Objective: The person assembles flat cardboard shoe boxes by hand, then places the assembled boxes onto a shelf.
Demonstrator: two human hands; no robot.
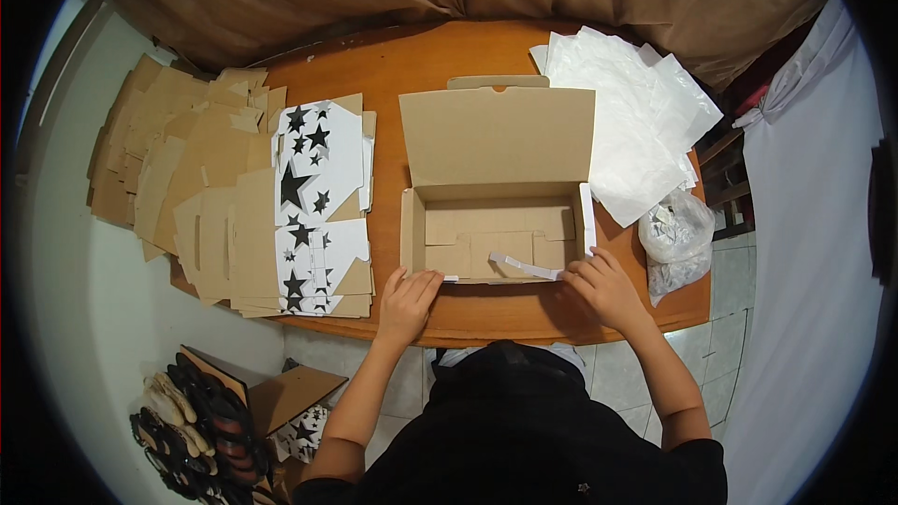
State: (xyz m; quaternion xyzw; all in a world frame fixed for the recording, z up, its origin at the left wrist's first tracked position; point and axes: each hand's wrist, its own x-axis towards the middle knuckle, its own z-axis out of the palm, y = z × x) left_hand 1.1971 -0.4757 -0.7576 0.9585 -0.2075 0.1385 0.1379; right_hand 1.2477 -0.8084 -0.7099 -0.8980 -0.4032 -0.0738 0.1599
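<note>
In front of me on the table stands a brown cardboard box [498, 136], its lid raised and tilted back, its inside bare cardboard with slotted folds on the bottom. My left hand [408, 305] grips the near left corner, fingers bent over the rim. At the near right corner my right hand [603, 288] is closed on the box edge. A narrow white flap [526, 268] sticks out from beside the right fingers, slanting into the box. The right side wall shows a white outer face. The undersides of both hands are hidden.
To the left lie stacked flat brown cardboard pieces [210, 154] and white cardboard blanks with black stars [321, 168]. At right are white paper sheets [622, 122] and a clear plastic bag [675, 234] near the table [383, 61] edge. A shoe rack [220, 416] stands lower left.
</note>
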